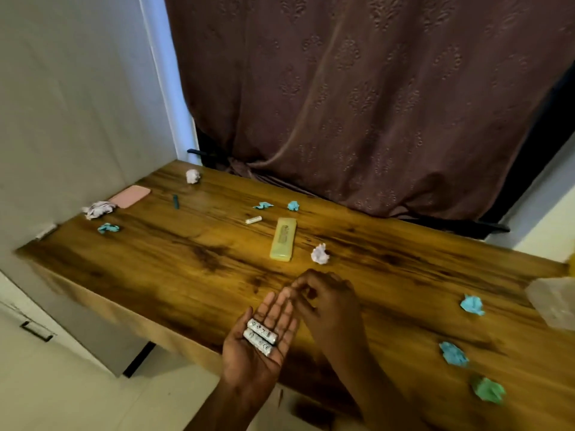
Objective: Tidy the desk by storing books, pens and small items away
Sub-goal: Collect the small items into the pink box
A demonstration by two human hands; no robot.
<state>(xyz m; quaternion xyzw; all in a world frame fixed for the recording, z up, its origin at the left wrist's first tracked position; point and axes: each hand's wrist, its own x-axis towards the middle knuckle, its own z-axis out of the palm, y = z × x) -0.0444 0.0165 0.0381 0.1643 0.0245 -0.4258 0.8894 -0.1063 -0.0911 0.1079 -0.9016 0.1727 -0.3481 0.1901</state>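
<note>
Two batteries (260, 336) cradled side by side in upturned left hand (245, 362), fingers straight and together, seemingly as a collecting tray. Right hand (329, 303) just above those fingertips, fingers curled inward; contents, if any, impossible to tell. Another battery (253, 219) loose on desk (186, 259) near yellow case (283, 239).

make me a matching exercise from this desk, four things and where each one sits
Things
1. two silver cylindrical batteries
2. pale yellow rectangular plastic case
3. pink flat rounded case
4. green crumpled paper ball

Places
a. far left of the wooden desk, by the wall
b. near right of the desk
c. on the open palm of the left hand
d. middle of the desk

Pairs: 1-c, 2-d, 3-a, 4-b
</note>
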